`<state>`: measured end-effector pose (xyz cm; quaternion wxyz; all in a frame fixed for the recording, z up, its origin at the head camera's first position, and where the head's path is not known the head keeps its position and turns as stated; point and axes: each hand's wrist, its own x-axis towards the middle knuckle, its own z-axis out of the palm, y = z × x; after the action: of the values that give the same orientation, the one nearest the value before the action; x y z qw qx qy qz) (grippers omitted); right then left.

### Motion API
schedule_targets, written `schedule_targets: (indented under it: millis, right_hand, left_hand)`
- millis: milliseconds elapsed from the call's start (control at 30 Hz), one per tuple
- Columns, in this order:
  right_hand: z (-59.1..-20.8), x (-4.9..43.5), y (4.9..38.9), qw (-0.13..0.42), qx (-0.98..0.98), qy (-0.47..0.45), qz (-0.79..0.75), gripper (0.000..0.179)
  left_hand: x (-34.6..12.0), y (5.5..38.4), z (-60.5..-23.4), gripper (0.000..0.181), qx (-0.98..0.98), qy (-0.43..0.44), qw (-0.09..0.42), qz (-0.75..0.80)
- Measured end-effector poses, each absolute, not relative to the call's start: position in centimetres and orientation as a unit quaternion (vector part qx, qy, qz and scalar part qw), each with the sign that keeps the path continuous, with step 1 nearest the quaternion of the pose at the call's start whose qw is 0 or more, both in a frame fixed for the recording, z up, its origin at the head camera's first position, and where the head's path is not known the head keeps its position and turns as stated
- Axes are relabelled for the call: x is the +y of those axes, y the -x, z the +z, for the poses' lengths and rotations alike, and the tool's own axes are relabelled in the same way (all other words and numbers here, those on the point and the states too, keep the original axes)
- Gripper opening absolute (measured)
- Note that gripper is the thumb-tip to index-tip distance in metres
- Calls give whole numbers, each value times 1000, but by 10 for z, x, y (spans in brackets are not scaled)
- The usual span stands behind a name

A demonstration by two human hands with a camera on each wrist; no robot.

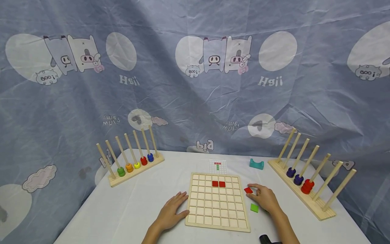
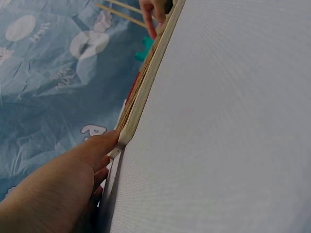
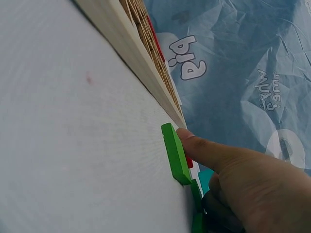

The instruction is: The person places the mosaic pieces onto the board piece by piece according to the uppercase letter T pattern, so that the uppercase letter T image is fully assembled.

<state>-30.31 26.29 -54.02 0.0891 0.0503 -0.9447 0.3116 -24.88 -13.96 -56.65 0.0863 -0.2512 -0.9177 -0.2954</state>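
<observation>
A wooden grid board (image 1: 219, 228) lies on the table, with two red square tiles (image 1: 215, 184) side by side in an upper row. My left hand (image 1: 171, 211) rests at the board's left edge, fingers extended; the thumb touches its frame (image 2: 127, 131) in the left wrist view. Right of the board, my right hand (image 1: 266, 199) has thumb and index finger at opposite sides of a loose red tile (image 1: 248, 190), pinching it at table level. Nearer to me lies a green tile (image 1: 254, 207). In the right wrist view more green pieces (image 3: 197, 195) show beside the hand, partly covered.
A card with a red and green T pattern (image 1: 217, 167) lies behind the board. A teal notched block (image 1: 256, 164) stands farther right. Peg racks with colored rings stand left (image 1: 137, 170) and right (image 1: 327, 214). A black object (image 1: 265, 239) sits at the front edge.
</observation>
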Motion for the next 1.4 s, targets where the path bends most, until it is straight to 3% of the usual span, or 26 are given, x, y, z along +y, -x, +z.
schedule_targets:
  millis: [567, 1400]
  right_hand:
    - [-540, 267, 300, 90, -946, -68, 302, 47]
    - [-539, 270, 298, 94, -948, -60, 300, 33]
  left_hand:
    - [-139, 248, -566, 61, -917, 249, 82, -301]
    - [-138, 247, -564, 62, -917, 243, 76, -306]
